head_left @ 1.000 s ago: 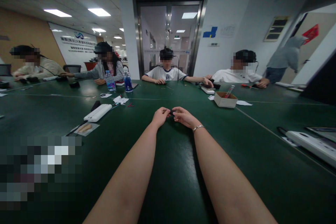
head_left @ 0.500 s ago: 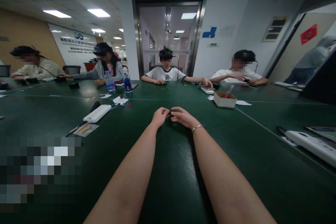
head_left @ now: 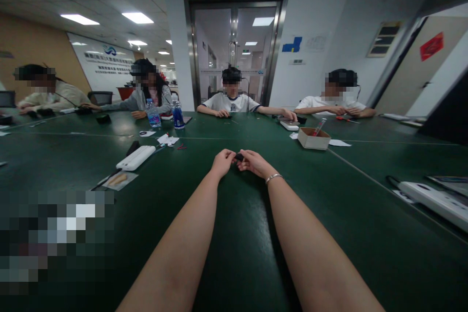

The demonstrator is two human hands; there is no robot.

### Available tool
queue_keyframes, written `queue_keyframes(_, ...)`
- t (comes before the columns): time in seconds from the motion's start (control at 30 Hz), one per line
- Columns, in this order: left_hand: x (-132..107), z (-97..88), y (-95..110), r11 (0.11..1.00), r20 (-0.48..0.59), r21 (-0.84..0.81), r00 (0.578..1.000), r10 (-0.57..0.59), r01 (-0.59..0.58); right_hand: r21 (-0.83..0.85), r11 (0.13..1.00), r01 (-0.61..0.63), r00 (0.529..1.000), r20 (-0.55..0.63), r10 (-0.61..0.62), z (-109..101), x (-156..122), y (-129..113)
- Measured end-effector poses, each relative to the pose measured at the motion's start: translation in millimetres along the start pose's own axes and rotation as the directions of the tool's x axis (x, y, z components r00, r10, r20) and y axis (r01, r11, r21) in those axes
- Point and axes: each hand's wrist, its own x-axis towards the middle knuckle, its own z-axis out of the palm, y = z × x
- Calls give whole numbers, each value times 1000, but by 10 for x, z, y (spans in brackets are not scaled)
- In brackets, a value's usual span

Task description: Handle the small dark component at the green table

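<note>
Just above the green table (head_left: 237, 234), a small black object (head_left: 239, 157) sits between my two hands; its kind is too small to make out. My left hand (head_left: 223, 162) pinches its left end with thumb and fingers. From the other side, my right hand (head_left: 255, 163) has its fingers closed on the right end, with a silver bracelet (head_left: 273, 178) at the wrist. The fingers hide part of the object.
To the left lie a white power strip (head_left: 136, 158), a plastic bag (head_left: 120, 180) and paper scraps (head_left: 168, 140). Two bottles (head_left: 178, 114) stand farther back. At right are a cardboard box (head_left: 313, 139) and another power strip (head_left: 435, 200). Several people sit across the table.
My right fingers have closed in on the black object, which now shows more clearly between the hands. My left hand has barely moved. A person at the far right has left the view.
</note>
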Motion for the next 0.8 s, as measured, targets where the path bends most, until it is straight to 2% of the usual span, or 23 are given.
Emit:
queue_keyframes(0.27,17,-1,-33,1000,4,29,1000,5,-6,7,994,107,994,17,-107,-7,-35,-3)
queue_keyframes(0.57,16,-4,-29,1000,-12,18,1000,17,-17,24,1000,3,999,-38,-2,19,8,0)
queue_keyframes(0.8,2,2,-7,1000,-19,27,1000,10,-9,40,999,29,1000,0,-29,-24,-8,2)
